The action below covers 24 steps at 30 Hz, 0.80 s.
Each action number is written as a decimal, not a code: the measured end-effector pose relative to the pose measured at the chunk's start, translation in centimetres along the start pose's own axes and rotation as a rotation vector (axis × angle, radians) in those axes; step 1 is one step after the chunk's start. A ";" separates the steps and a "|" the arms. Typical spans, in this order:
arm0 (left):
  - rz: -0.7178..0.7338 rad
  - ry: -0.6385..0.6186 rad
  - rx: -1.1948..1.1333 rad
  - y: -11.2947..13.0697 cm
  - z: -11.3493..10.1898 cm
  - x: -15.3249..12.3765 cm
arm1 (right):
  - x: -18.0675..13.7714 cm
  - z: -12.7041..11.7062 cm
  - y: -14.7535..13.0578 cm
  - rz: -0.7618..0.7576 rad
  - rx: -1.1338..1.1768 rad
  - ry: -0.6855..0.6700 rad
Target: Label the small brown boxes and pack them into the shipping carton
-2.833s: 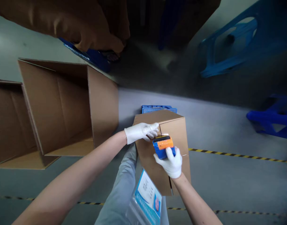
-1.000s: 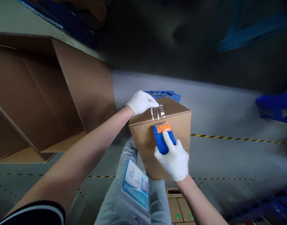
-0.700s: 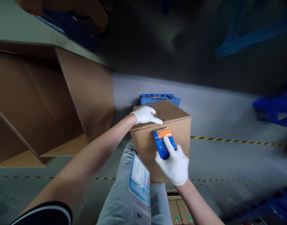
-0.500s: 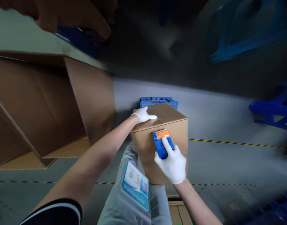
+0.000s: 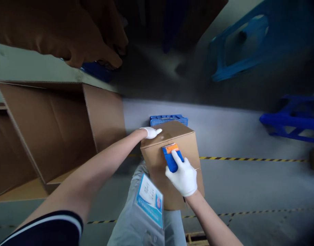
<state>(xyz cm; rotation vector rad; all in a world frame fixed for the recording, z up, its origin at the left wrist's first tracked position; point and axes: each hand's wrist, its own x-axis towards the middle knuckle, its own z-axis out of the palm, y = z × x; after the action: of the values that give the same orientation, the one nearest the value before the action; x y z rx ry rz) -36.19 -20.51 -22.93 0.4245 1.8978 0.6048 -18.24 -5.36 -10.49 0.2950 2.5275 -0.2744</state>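
A closed cardboard box [image 5: 159, 184] stands in front of my legs, its top face and near side visible. My white-gloved left hand [image 5: 151, 132] lies on the left part of its top, with a digit stretched out and the other fingers hard to make out. In my right hand [image 5: 184, 179], also gloved, is a blue and orange tape dispenser [image 5: 172, 159]. Its toothed edge points up, just below the box's top edge. Whether it touches the cardboard I cannot tell.
A blue plastic crate [image 5: 169, 118] is behind the box. Large open cartons [image 5: 105, 119] stand at left. Blue plastic stools [image 5: 292, 123] are on the right, and yellow-black tape [image 5: 249, 159] marks the floor. A badge [image 5: 150, 201] hangs before my legs.
The view has shifted, with the box and both hands now slightly further left. My left hand has slid toward the box's left edge. The dispenser remains in my right hand near the top edge.
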 end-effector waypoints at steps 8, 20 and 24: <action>-0.141 0.055 0.001 7.3 5.1 0.1 | -0.8 -0.9 0.4 0.001 0.001 -0.065; 0.106 0.761 0.395 10.7 15.5 -2.2 | -29.9 16.3 20.7 -0.132 -0.022 0.120; 0.192 0.661 0.363 12.4 23.1 -3.0 | -37.0 21.1 25.9 -0.129 -0.033 0.144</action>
<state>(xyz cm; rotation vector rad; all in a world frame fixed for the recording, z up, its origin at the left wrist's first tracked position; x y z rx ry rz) -13.54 -7.15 -20.88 0.7080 2.6389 0.5662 29.72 8.37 -10.12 0.1433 2.6953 -0.2696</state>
